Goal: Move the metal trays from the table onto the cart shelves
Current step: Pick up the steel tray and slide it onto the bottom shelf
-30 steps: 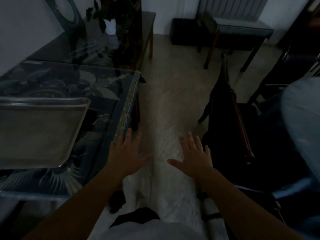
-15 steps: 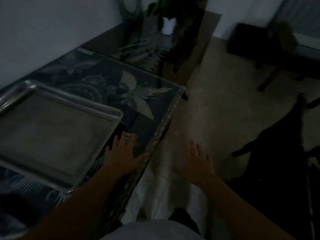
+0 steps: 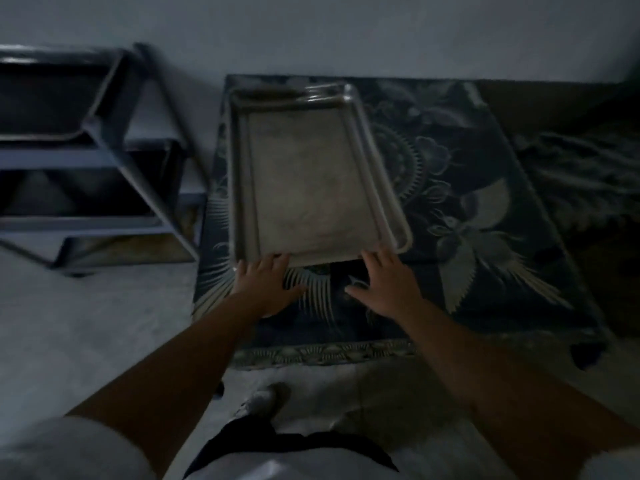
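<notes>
A stack of flat metal trays lies on the dark glass table with a bird pattern. My left hand rests on the table, its fingertips touching the trays' near left corner. Fingers spread, my right hand has its fingertips at the near right edge. Neither hand has closed around the trays. The metal cart stands to the left of the table, and a tray sits on its top shelf.
A wall runs behind the table and the cart. Pale floor lies in front of the cart and under my feet. A second dark surface adjoins the table on the right.
My view has swung left, now facing the table and cart. Both hands have moved forward over the table to the trays' near edge.
</notes>
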A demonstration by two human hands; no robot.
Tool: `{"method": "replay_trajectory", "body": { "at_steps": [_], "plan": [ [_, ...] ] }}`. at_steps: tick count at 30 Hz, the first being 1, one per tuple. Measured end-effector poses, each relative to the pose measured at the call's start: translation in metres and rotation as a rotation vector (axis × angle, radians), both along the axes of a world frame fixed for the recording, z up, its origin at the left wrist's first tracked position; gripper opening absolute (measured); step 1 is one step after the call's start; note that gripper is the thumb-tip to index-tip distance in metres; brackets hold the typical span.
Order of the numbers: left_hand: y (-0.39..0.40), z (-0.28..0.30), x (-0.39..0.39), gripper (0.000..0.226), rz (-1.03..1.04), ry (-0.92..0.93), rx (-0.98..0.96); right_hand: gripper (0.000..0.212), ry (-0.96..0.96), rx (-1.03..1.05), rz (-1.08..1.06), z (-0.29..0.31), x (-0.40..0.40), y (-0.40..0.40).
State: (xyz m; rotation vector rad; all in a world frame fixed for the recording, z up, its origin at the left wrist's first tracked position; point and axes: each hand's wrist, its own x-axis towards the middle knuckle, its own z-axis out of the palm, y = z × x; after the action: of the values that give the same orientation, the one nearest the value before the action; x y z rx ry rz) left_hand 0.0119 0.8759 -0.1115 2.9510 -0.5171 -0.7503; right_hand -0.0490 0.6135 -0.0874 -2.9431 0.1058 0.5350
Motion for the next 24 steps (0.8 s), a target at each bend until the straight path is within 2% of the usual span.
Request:
{"method": "replay_trajectory", "body": {
  "at_steps": [4, 9, 12, 24],
  "plan": [
    [-0.006, -0.004, -0.003, 0.099, 0.104, -0.003, -0.055, 0.090, -0.051, -0.083, 0.087, -0.019, 0.011, -0.003],
    [0.002, -0.007, -0.028, 0.051, 0.281, -0.041, -0.145, 0.055, -0.154, -0.109, 0.108, -0.014, 0.000, 0.003],
    [0.015, -0.008, -0.050, 0.034, 0.339, -0.069, -0.176, 0.038, -0.151, 0.006, 0.091, -0.013, -0.018, 0.009],
    [0.051, 0.005, -0.133, 0.029, 0.191, -0.033, -0.194, 0.028, 0.062, 0.219, -0.074, -0.008, -0.104, 0.023]
  ]
}}
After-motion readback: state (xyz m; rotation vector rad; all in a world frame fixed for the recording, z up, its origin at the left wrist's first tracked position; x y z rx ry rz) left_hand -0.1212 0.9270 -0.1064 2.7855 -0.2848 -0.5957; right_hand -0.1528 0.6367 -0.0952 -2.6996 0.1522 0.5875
